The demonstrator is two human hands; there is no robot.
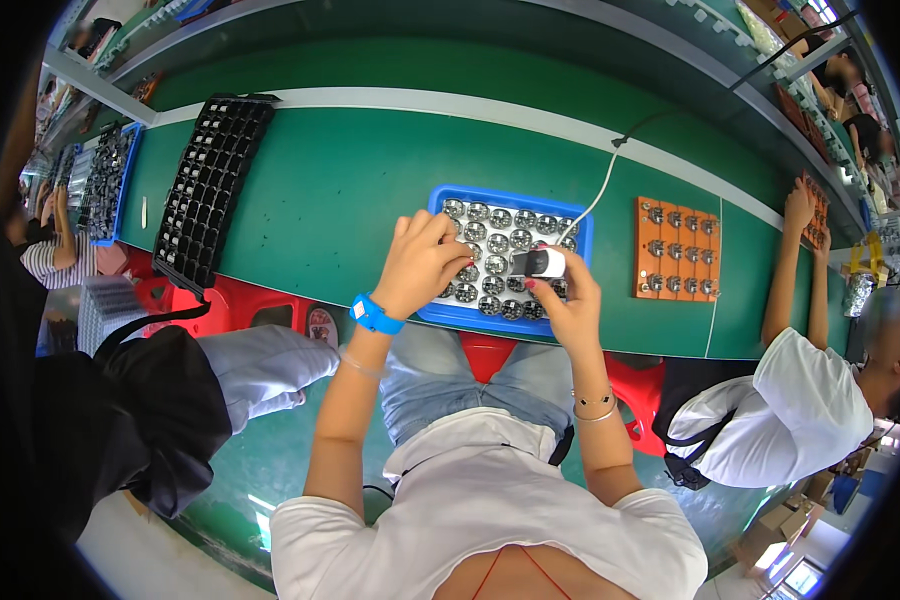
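A blue tray (490, 322) with a white insert lies before me on the green bench, filled with rows of round, shiny metal-looking parts (500, 217). My left hand (420, 262), with a blue band on its wrist, reaches over the tray's left side. Its fingers are drawn together at a round part, and whatever they hold is hidden. In my right hand (573, 305) is a white-and-black corded handheld device (542, 263), gripped between thumb and fingers above the tray's right half. A white cable (602, 190) runs from it toward the back of the bench.
An orange board (677, 250) with rows of metal parts lies to the right. On the left are a black compartment tray (213, 190) and a blue bin (115, 185) of dark parts. Co-workers sit on both sides; the right one's hands (800, 205) hold another orange board.
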